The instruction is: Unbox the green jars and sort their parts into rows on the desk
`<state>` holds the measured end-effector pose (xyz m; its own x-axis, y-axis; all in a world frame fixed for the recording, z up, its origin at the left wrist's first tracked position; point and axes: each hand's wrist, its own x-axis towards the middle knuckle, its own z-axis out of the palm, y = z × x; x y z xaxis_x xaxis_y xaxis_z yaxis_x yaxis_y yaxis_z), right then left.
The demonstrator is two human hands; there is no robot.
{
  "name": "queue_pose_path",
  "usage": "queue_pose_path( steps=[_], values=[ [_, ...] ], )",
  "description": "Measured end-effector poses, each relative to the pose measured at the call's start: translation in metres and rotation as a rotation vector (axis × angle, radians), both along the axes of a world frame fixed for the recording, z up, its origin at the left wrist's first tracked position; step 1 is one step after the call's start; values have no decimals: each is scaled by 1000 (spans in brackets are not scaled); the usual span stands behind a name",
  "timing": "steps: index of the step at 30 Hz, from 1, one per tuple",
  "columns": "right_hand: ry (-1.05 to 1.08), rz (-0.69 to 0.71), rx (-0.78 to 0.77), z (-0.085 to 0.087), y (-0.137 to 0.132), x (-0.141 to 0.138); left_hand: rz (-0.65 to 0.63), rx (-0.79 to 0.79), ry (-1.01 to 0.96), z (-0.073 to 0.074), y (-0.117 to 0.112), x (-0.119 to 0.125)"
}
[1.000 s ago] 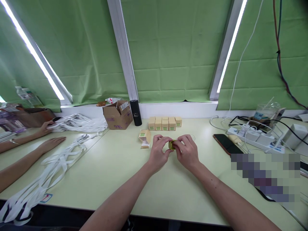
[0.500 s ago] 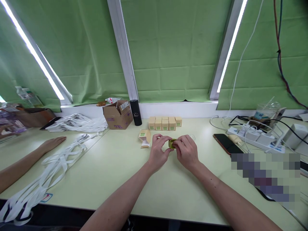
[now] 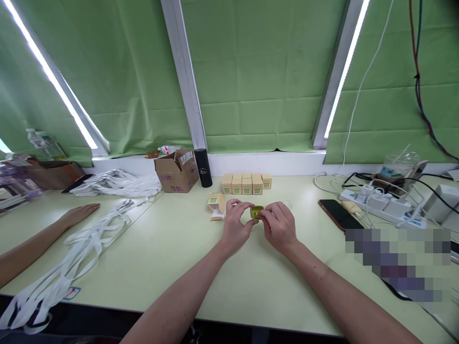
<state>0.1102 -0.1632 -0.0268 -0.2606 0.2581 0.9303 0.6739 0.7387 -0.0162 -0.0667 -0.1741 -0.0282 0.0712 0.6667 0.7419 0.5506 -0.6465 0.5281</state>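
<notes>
Between my two hands, above the table, is a small yellow-green hollow case, its inside facing me. My left hand grips its left side between thumb and fingers. My right hand pinches at its right edge; whether the fingertips hold something small inside is hidden. Just left of my left hand stands an opened small cardboard box with a green label and its flap folded out. Behind my hands, several small kraft boxes with green labels stand in a row. A faint clear round piece lies behind my right hand.
A brown carton and a black bottle stand at the back. White straps and another person's arm lie at left. At right are a phone, a power strip with cables, and a blurred patch.
The yellow-green case has tilted slightly, so more of its inside shows. Both hands stay nearly in place; the whole view has shifted a touch.
</notes>
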Motion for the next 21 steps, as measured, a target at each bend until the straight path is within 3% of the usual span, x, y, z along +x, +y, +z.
queue_pose_path(
  steps=[12, 21],
  values=[
    [107, 17, 30, -1, 0, 1, 176, -214, -140, -6, 15, -13],
    [45, -21, -276, -11, 21, -4, 294, -255, -73, -4, 19, -23]
  ],
)
